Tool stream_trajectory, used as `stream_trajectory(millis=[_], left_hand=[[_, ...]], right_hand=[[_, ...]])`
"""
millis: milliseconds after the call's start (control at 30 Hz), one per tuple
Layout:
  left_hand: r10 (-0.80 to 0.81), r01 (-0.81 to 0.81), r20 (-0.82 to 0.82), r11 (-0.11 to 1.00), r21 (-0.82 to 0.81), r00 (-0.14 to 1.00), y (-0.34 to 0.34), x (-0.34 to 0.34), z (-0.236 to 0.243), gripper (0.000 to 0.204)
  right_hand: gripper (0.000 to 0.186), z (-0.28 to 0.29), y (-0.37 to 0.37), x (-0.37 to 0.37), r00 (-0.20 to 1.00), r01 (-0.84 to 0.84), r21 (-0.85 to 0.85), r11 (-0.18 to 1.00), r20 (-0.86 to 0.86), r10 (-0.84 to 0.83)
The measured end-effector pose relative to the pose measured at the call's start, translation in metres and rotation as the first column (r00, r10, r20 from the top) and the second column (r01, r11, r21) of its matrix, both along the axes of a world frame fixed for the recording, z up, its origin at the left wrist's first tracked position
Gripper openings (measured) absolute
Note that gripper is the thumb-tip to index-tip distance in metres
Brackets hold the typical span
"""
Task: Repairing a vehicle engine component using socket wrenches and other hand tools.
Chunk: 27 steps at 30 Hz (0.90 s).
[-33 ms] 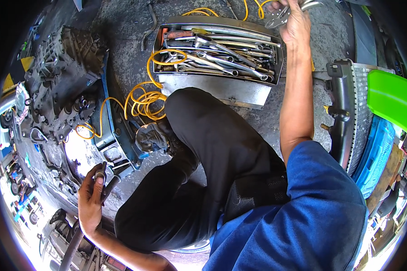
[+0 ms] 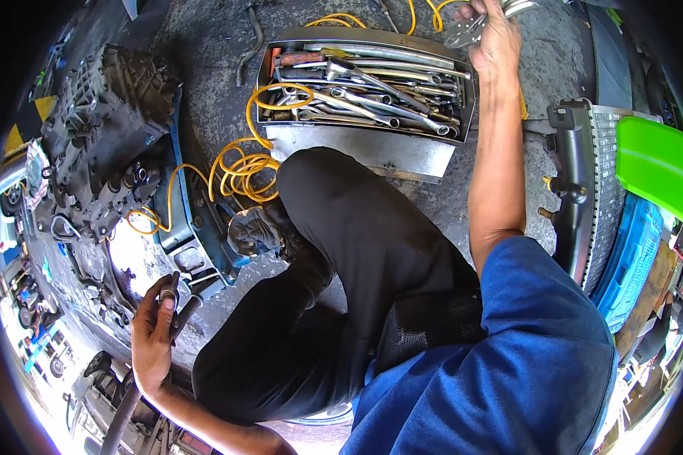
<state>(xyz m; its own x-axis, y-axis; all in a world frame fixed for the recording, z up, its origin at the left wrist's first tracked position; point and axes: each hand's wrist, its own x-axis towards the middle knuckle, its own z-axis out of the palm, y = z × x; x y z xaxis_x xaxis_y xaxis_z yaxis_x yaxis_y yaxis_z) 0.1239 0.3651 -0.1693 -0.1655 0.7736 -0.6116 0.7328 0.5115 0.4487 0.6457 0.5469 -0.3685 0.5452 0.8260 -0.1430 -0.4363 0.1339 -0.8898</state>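
Note:
My right hand point(image 2: 498, 47) reaches out past the far right corner of the toolbox. It is closed around a silver metal tool with riveted plates and curved handles, which looks like locking pliers point(image 2: 463, 33). At the lower left, my left hand point(image 2: 153, 334) is closed, thumb pressed on a small dark metal cylinder with a ring point(image 2: 169, 297). Close beside those fingers is the end of a dark pipe point(image 2: 187, 315); whether the hand touches it I cannot tell. The opened metal toolbox point(image 2: 364, 145) lies beyond my knee, filled with several wrenches point(image 2: 366, 108) and a red-handled tool point(image 2: 302, 58).
A coiled yellow hose point(image 2: 239, 176) winds between the toolbox and a large dirty gearbox-like casting point(image 2: 106, 114) on the left. To the right stand a radiator point(image 2: 577, 193), a green plastic panel point(image 2: 656, 161) and a blue crate-like part point(image 2: 628, 254). A curved dark hose point(image 2: 256, 45) lies on the floor.
My right hand and the pliers have shifted very slightly. My left hand looks the same, with the metal cylinder still in it.

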Motion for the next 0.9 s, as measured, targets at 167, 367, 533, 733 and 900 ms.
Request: stream_trajectory(millis=[167,367,533,733,900], left_hand=[[-0.047,0.046,0.015,0.999,0.025,0.999,0.008,-0.007,-0.013,0.045],[-0.086,0.086,-0.023,0.996,-0.005,0.996,0.006,-0.005,-0.004,0.041],[-0.014,0.014,0.027,1.0,0.02,1.0,0.001,0.001,-0.005,0.04],[0.025,-0.025,0.013,0.999,0.025,1.0,-0.01,-0.002,0.0,0.038],[0.023,-0.023,0.024,1.0,-0.02,0.999,-0.006,0.004,0.001,0.037]], right_hand=[[0.052,-0.036,0.007,0.006,0.866,0.141,-0.271,0.952,0.5,0.014],[0.068,-0.106,0.048,-0.003,0.139,0.179,-0.516,0.838,0.856,0.497],[0.075,-0.162,0.09,0.01,0.017,0.067,-0.671,0.739,0.741,0.671],[0.083,-0.177,0.1,0.0,-0.033,0.047,-0.821,0.57,0.569,0.822],[0.076,-0.187,0.102,0.03,0.049,0.007,-0.803,0.596,0.596,0.801]])
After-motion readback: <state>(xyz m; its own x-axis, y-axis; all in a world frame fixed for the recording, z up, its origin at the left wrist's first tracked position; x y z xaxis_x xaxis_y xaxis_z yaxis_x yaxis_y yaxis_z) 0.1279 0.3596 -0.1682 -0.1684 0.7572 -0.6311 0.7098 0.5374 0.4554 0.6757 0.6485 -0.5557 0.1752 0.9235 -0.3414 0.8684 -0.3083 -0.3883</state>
